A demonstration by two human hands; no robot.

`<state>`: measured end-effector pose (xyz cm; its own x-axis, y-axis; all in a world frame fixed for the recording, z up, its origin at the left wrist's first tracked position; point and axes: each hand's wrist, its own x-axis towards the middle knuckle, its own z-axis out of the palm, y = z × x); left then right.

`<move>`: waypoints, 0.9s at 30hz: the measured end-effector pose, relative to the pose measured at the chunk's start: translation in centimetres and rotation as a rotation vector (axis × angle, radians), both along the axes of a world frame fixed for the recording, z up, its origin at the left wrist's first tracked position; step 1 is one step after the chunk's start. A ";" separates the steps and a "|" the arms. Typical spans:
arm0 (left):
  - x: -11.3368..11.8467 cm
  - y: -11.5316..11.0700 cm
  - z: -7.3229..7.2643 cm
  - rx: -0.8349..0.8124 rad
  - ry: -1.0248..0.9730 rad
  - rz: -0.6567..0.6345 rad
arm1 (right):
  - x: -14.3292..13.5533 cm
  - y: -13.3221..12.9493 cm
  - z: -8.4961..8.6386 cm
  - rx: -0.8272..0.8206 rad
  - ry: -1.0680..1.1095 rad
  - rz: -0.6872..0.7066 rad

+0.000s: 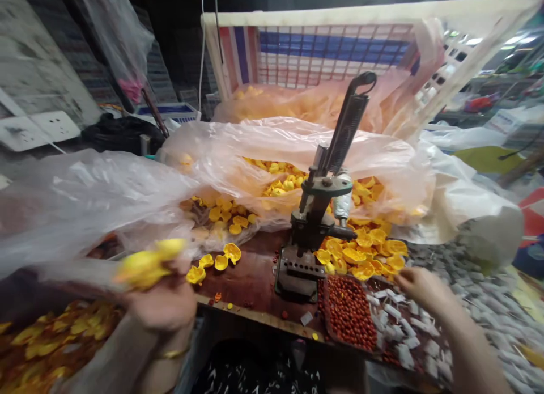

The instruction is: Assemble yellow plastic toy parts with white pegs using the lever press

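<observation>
My left hand (pixel 164 300), smeared by motion, holds a bright yellow plastic piece (pixel 144 267), rounded like a toy duck, over the left side of the bench. Its exact shape is blurred. Far to the right, my right hand (pixel 419 286) reaches the edge of a heap of yellow plastic half-shells (pixel 361 252), its fingers bent together; whatever is between them is hidden. A hand-lever press (pixel 317 212) stands upright between the hands. Several loose yellow shells (pixel 221 262) lie on the brown bench, right of my left hand.
A tray of red beads (pixel 351 312) sits right of the press, beside small whitish-grey parts (pixel 403 331). More grey parts (pixel 493 303) pile up at far right. Clear plastic bags (pixel 272 136) of yellow pieces and a white crate (pixel 323 18) stand behind. Yellow pieces (pixel 59 343) fill the lower left.
</observation>
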<state>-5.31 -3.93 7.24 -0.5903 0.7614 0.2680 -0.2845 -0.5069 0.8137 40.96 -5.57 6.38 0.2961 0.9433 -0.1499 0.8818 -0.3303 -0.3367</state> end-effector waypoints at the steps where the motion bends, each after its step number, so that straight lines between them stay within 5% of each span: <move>1: -1.0 -0.6 0.0 0.042 -0.001 0.070 | 1.0 -1.5 -2.2 -0.118 -0.034 0.006; 4: -1.3 -0.4 -1.5 -0.116 0.424 0.163 | 1.6 -3.7 -6.6 -0.175 -0.116 0.051; 6: -0.4 0.9 -3.0 -0.252 0.709 0.131 | 1.2 -4.0 -7.4 -0.142 -0.147 0.042; 11: 1.6 2.7 -4.7 -0.434 1.320 -0.014 | 0.6 -4.7 -3.9 0.037 0.030 -0.200; 13: 3.3 1.9 -4.4 -0.401 1.230 -0.193 | -1.6 -4.9 -1.9 0.147 0.355 -0.258; 15: 5.5 0.8 -3.9 -0.405 1.004 -0.459 | -5.6 -4.7 -0.5 0.173 0.874 -0.167; 19: 9.2 -0.8 -2.7 -0.478 0.673 -0.852 | -14.5 -3.3 -0.7 -0.042 1.565 -0.033; 23: 9.5 -1.0 -1.7 -0.481 0.578 -0.966 | -18.2 -2.9 -2.2 -0.147 1.593 0.001; 27: 9.3 -0.9 -1.0 -0.477 0.516 -1.033 | -18.5 -3.0 -2.8 -0.031 1.357 0.074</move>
<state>3.95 -4.86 6.28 0.4326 0.8907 -0.1397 0.0333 0.1390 0.9897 22.49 -8.55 3.60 -0.1511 0.9415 -0.3012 -0.1195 -0.3199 -0.9399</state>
